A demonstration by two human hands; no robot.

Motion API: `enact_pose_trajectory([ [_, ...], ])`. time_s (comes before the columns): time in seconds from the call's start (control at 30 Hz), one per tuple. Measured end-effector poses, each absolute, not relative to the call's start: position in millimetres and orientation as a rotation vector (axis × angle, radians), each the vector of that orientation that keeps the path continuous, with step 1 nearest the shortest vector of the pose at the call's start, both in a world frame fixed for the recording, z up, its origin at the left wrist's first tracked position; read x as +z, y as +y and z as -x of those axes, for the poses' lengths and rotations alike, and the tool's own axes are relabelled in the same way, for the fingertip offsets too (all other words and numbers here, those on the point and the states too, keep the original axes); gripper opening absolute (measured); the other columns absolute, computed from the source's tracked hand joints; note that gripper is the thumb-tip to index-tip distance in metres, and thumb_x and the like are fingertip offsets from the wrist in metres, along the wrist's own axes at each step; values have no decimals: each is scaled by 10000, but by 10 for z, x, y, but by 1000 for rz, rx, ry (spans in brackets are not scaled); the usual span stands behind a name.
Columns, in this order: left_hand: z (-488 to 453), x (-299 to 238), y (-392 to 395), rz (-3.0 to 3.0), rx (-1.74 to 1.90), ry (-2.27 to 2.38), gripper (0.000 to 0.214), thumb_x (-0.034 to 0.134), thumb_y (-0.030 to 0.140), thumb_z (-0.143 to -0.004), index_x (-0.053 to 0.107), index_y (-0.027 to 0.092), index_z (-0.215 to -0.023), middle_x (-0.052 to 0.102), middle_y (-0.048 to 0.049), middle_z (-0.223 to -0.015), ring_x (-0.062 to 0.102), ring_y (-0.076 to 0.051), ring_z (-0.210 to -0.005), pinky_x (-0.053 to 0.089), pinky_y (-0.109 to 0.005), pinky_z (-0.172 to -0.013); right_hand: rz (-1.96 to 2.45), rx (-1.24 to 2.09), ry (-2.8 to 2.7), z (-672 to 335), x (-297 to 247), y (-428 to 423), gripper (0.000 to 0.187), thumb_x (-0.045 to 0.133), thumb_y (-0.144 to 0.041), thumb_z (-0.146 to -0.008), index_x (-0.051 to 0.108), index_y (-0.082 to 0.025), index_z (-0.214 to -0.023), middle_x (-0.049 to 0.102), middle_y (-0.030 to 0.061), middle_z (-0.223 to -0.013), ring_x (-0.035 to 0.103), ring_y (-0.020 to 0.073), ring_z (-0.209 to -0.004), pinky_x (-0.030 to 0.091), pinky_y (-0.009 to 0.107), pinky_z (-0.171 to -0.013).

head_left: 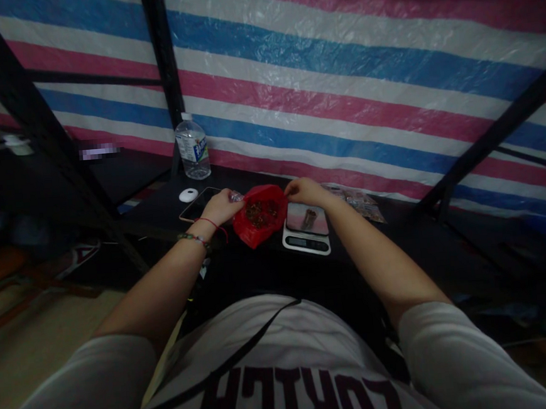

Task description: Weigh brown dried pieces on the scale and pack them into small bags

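A red plastic bag [260,232] hangs open at the front edge of the black table, with small brownish pieces inside that I cannot make out. My left hand [220,206] is closed on the bag's left rim, and a bit of clear crinkled plastic [236,196] shows by its fingertips. On the other side, my right hand [306,192] pinches the right rim. Just below the right hand stands a white digital scale [305,242] with a small brownish item [309,218] on its plate. Under my left wrist lies a phone [197,205].
A clear plastic bottle [193,149] stands at the back left, near a white rounded object [188,195]. Several small clear packets [360,202] lie right of the scale. Black metal posts [163,62] rise in front of a striped plastic sheet [319,68].
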State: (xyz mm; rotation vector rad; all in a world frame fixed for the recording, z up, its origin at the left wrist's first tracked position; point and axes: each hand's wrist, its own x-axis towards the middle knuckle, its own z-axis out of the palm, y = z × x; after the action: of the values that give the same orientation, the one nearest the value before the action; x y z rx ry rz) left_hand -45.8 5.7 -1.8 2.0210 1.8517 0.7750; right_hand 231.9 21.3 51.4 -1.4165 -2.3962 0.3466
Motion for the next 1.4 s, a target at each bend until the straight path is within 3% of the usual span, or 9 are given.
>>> enact_pose_trajectory([
  [0.23,419,-21,31,-1995,751,1851,494,572,538,-739,609,166,-1062,691,-136,-988,657,-269,-861,489,-322,-746,1632,207,-2455,-2792,520,-53,225,606,-92,-706,710,-176,-887,729,33,-845,644,154,-733,466,227,-667],
  [0.53,446,-45,65,-2001,764,1873,489,576,529,-740,610,167,-1067,696,-133,-991,664,-260,-857,491,-307,-746,1602,50,-2548,-2771,485,-250,198,599,-114,-747,700,-168,-909,719,48,-882,644,154,-777,442,218,-677],
  [1.03,477,-45,86,-1984,779,1886,491,568,537,-744,605,166,-1064,686,-145,-1029,657,-281,-890,495,-330,-776,1574,147,-2478,-2907,529,-380,195,613,-228,-802,720,-185,-958,721,54,-941,640,164,-817,456,240,-720],
  [1.2,473,-46,75,-1993,776,1873,487,563,547,-746,609,167,-1046,692,-143,-1011,659,-273,-880,493,-323,-774,1483,206,-2429,-2967,439,-406,330,654,-244,-778,679,-181,-1101,708,75,-1038,641,182,-886,475,269,-782],
  [1.4,477,-57,82,-1994,760,1877,494,562,549,-743,611,167,-1052,690,-140,-1006,657,-266,-866,490,-318,-754,1494,259,-2302,-3015,229,-364,216,651,-187,-756,700,-169,-966,713,56,-936,644,158,-812,477,251,-726],
])
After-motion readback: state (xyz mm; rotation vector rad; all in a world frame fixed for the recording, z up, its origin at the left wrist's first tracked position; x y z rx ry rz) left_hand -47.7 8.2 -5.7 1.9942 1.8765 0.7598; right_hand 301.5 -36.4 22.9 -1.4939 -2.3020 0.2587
